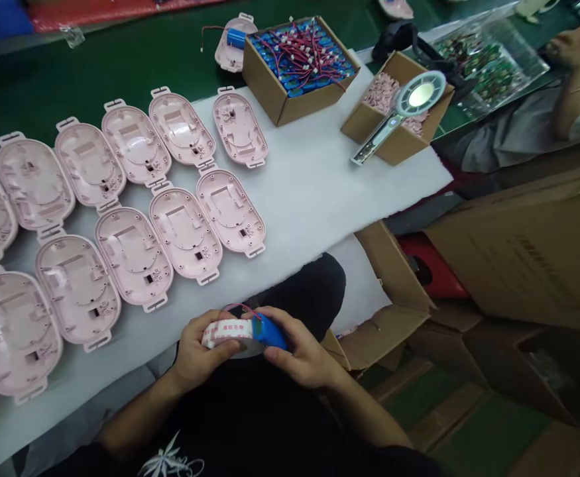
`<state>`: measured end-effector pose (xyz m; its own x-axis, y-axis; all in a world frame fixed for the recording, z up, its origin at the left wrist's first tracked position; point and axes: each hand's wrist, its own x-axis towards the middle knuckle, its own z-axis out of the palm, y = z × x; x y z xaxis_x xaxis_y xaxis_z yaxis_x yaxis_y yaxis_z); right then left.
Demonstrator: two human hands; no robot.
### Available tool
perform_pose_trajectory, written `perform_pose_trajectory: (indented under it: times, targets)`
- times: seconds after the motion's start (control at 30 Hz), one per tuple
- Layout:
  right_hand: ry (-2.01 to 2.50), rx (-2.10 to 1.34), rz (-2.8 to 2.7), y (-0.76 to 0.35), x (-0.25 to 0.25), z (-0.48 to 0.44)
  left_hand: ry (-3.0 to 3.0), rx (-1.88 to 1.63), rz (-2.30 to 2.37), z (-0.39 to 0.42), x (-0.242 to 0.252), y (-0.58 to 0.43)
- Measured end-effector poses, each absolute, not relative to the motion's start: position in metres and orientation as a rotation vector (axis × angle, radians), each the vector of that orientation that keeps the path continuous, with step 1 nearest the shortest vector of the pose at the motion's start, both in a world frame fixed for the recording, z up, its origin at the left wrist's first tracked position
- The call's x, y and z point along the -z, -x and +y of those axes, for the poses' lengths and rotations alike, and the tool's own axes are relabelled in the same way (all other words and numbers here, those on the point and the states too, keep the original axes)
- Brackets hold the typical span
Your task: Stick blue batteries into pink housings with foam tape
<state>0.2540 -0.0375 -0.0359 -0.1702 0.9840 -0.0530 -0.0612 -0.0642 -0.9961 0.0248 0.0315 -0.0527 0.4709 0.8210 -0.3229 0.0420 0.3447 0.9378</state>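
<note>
Low in the head view, in front of my body, my left hand is closed round a roll of white tape with red printing. My right hand grips a blue battery pack, whose near end touches the tape roll. A thin red wire arches above both. To the left, pink oval shells lie in two rows with their hollow sides up on a white foam sheet. The underside of the battery is hidden by my fingers.
A cardboard box of blue batteries stands at the back. Right of it, a handheld fan leans on a box of small pink parts. An open carton sits beside my leg. Another person's arm is at the upper right.
</note>
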Motion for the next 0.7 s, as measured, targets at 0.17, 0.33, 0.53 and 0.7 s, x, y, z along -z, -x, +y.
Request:
perform_pose_trajectory:
  times: [0.17, 0.33, 0.53, 0.7]
  targets:
    - [1.226, -1.358, -1.322, -0.253, 0.033, -0.034, -1.403, -0.708, 0.939, 0.040, 0.040, -0.027]
    - [1.168, -1.364, -0.977, -0.232, 0.054, -0.044, -1.570, -0.905, 1.000, 0.034, 0.043, -0.025]
    - [1.196, -0.906, -0.769, -0.268, 0.008, -0.022, -1.435, -0.671, 0.894, 0.012, 0.047, -0.035]
    - [1.076, -0.588, -1.019, -0.312, -0.039, 0.070, -1.145, -0.634, 0.869, 0.015, 0.044, -0.034]
